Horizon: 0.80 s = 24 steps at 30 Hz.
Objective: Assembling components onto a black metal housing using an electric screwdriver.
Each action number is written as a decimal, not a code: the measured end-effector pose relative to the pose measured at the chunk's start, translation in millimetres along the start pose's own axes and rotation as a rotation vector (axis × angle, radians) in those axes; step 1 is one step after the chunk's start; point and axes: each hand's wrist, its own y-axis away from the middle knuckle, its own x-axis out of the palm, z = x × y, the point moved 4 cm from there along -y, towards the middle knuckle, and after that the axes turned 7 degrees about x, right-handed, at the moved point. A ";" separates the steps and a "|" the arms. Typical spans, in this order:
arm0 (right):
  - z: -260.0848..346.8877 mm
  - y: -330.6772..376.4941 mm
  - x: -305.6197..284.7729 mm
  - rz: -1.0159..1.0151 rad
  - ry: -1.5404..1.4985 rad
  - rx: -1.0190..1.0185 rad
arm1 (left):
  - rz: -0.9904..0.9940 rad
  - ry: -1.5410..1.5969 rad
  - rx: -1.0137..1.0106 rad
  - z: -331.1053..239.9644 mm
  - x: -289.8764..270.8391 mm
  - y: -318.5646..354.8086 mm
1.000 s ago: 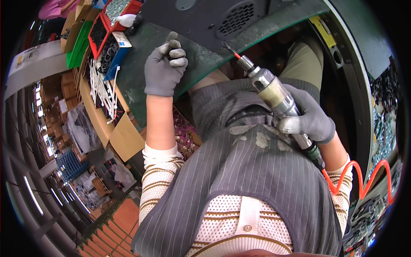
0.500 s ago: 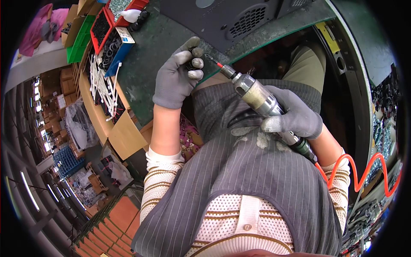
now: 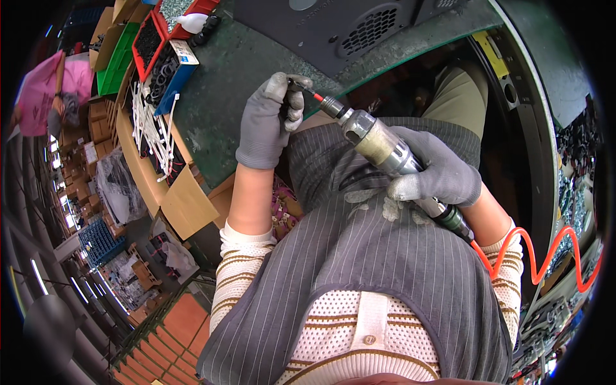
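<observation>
In a grey coated glove, my right hand (image 3: pixel 439 170) is wrapped round a pneumatic screwdriver (image 3: pixel 378 144), whose bit points up and left. My gloved left hand (image 3: pixel 273 119) is closed, thumb and forefinger pinched at the tip of the bit. Something small and dark shows between those fingers; its kind I cannot make out. Beyond both hands, a black metal panel (image 3: pixel 314 32) with a honeycomb vent lies on the green bench top (image 3: pixel 215 96).
Red bins (image 3: pixel 146 48) of small hardware, a blue box (image 3: pixel 176 77) of black rings and a carton (image 3: pixel 186 202) with white cable ties stand left. An orange coiled hose (image 3: pixel 536 256) trails right from the screwdriver. Another person in pink (image 3: pixel 54 93) stands far left.
My left hand has come down and right, and its thumb and forefinger now meet the bit tip. The screwdriver has shifted slightly left. The person in pink shows more fully.
</observation>
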 end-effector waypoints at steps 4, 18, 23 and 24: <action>-1.5 -2.8 -1.3 -0.014 0.062 -0.048 | -0.035 -0.117 0.004 -4.6 7.7 2.7; -10.2 10.0 -12.5 -0.073 0.262 -0.067 | 0.184 -0.433 -0.085 -15.8 11.5 -2.9; -22.8 24.2 -29.7 -0.272 0.232 -0.088 | -0.102 -0.572 -0.099 -16.2 -10.7 -15.5; -25.3 24.1 -32.7 -0.303 0.231 -0.094 | -0.122 -0.512 -0.016 -16.4 -10.8 -21.2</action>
